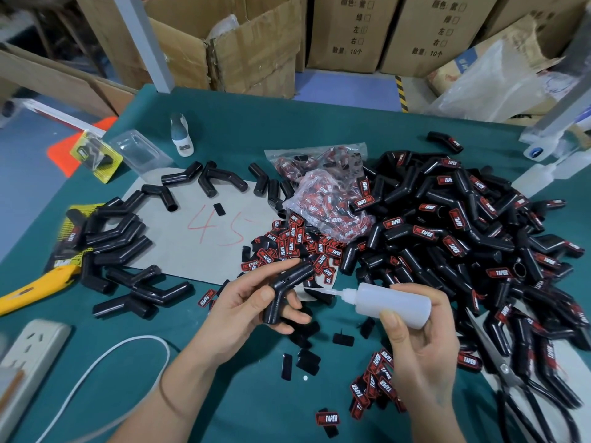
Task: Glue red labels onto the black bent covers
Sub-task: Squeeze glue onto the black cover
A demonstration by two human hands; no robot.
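My left hand (246, 302) grips a plain black bent cover (285, 289) above the green table, bend toward me. My right hand (419, 340) is closed around a white squeeze glue bottle (391, 303), held sideways, its thin nozzle pointing left and ending just right of the cover. Loose red labels (295, 249) lie scattered behind my left hand, and more red labels (372, 386) sit near my right wrist. A large heap of labelled covers (463, 238) fills the right side. Unlabelled covers (121, 247) lie at the left.
A grey card (198, 225) marked 45 lies mid-table. Plastic bags of labels (326, 190) sit behind. A yellow knife (35, 287), a power strip (28, 356) with white cable and scissors (511, 375) lie nearby. Spare bottles (543, 171) stand at the right. Cardboard boxes (256, 43) line the back.
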